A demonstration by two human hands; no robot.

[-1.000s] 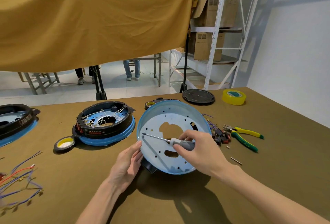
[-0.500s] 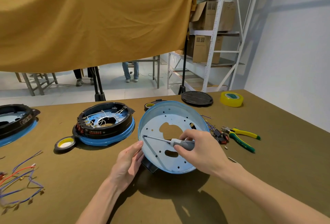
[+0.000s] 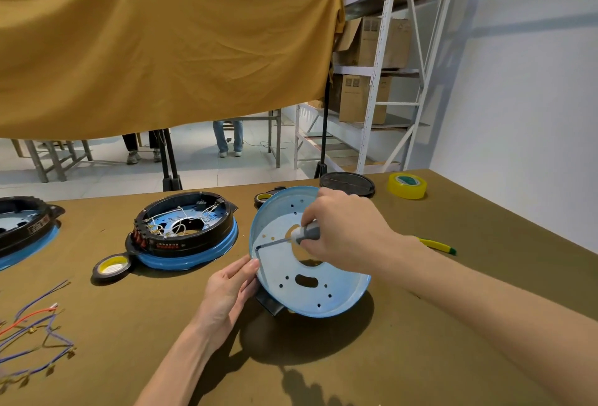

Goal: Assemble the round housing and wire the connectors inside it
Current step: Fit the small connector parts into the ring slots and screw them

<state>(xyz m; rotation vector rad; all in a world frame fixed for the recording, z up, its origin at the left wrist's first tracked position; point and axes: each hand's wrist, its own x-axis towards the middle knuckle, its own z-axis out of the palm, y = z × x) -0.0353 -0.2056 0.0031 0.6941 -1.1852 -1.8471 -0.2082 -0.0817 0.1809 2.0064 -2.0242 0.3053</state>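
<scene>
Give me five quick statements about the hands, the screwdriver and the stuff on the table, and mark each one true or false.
1. The right hand grips the screwdriver. True.
2. The screwdriver tip points at the tape roll. False: it points at the left inner wall of the blue pan.
3. The left hand rests against the pan's left rim with straight fingers. True.
4. The yellow tape lies inside the pan. False: it sits on the table, far right, apart from the pan.
5. Loose wires lie at the table's left edge. True.
</scene>
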